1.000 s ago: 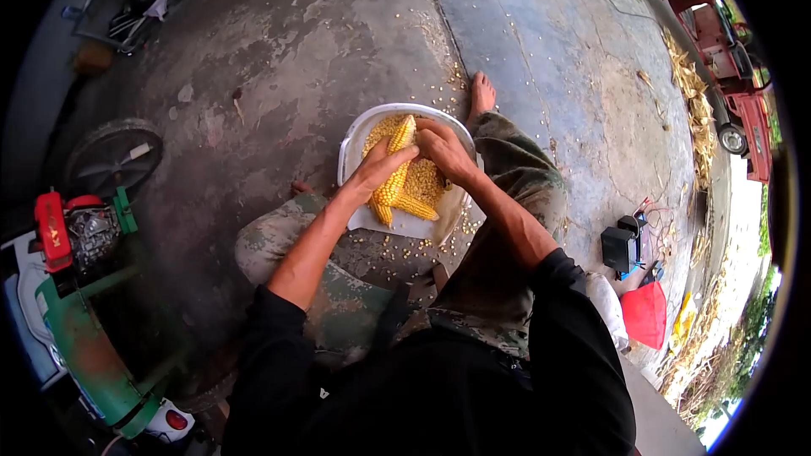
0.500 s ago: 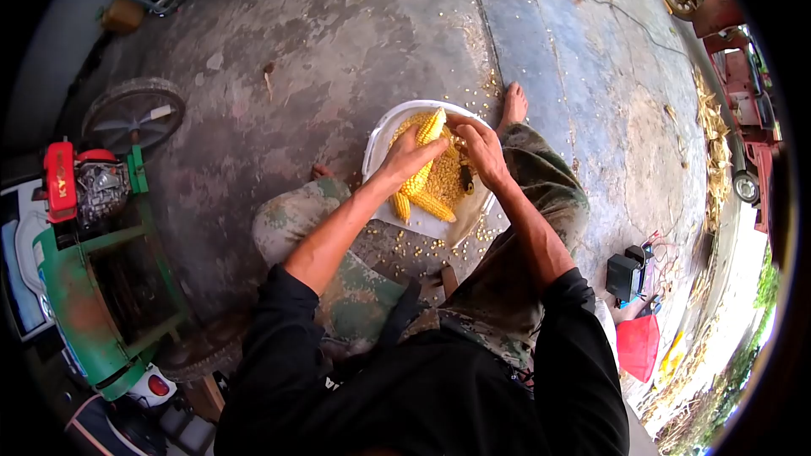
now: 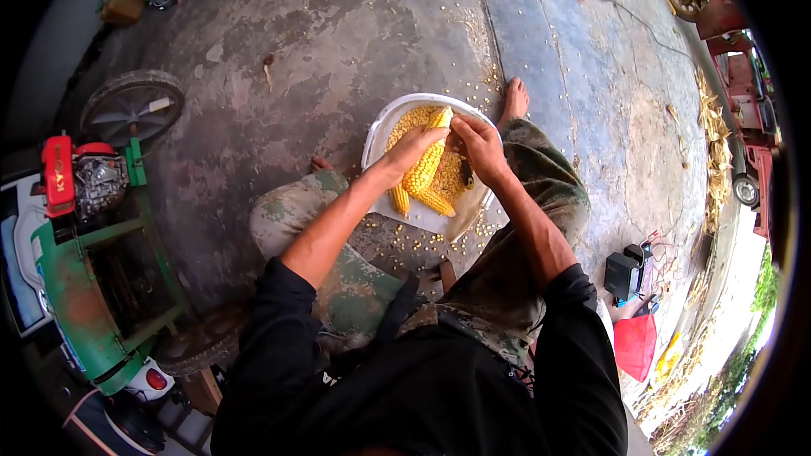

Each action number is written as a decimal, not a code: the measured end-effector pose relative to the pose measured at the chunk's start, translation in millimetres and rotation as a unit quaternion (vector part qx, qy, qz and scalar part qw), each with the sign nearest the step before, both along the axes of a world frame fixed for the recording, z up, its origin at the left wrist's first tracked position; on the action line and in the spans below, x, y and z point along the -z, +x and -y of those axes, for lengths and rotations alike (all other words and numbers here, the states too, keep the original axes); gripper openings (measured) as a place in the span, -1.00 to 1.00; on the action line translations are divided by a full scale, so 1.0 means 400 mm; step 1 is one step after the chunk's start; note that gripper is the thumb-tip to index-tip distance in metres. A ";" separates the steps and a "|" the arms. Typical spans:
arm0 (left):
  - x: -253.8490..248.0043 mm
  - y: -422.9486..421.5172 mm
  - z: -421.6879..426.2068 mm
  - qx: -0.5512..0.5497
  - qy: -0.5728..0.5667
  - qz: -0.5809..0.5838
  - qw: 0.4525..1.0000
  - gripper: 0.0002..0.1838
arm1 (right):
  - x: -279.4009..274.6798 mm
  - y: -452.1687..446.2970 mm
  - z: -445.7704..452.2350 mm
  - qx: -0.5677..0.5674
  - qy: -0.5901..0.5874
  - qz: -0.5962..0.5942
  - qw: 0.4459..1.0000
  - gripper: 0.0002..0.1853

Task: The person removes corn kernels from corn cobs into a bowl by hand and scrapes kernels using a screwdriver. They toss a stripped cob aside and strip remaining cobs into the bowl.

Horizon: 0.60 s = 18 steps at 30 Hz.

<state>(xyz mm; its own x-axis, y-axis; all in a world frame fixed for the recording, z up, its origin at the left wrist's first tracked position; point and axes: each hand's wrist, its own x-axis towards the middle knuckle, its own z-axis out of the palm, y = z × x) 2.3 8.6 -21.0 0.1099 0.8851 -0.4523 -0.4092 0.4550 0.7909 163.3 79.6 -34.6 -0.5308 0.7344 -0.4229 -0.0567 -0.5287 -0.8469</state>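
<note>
A white basin [image 3: 372, 137] between my legs contains loose yellow kernels [image 3: 453, 176]. My left hand [image 3: 409, 152] is wrapped round a yellow corn cob [image 3: 428, 160], which is tilted with its tip up and to the right. Beside that tip, my right hand [image 3: 479, 143] has its fingers bent together; whether something is between them is hidden. More cobs lie in the basin under the held one, one [image 3: 435, 201] pointing down to the right and one [image 3: 400, 200] at the left. A dark object [image 3: 467, 174] shows just below my right hand.
Kernels are scattered on the concrete floor [image 3: 312, 67] around the basin. At the left stand a green machine [image 3: 80, 295] with a red engine and a wheel [image 3: 135, 110]. To the right are a black box [image 3: 623, 275], a red bag [image 3: 634, 344], corn husks and a red vehicle [image 3: 743, 89].
The view has shifted, so the scene sits lower right than a second ago. My left hand has moved up the cob towards its tip. The dark object by my right hand has come into view.
</note>
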 end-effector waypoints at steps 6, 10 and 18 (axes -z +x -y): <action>-0.027 -0.012 0.001 0.021 -0.050 0.127 0.990 -0.62 | -0.004 0.001 -0.004 0.034 -0.039 -0.024 0.998 -0.70; -0.035 -0.004 -0.004 0.025 0.001 0.080 0.996 -0.64 | -0.031 -0.006 -0.004 0.017 -0.043 -0.024 0.999 -0.65; 0.033 0.010 0.006 -0.012 0.032 -0.075 0.997 -0.58 | -0.020 -0.004 0.001 -0.033 -0.017 -0.004 0.999 -0.62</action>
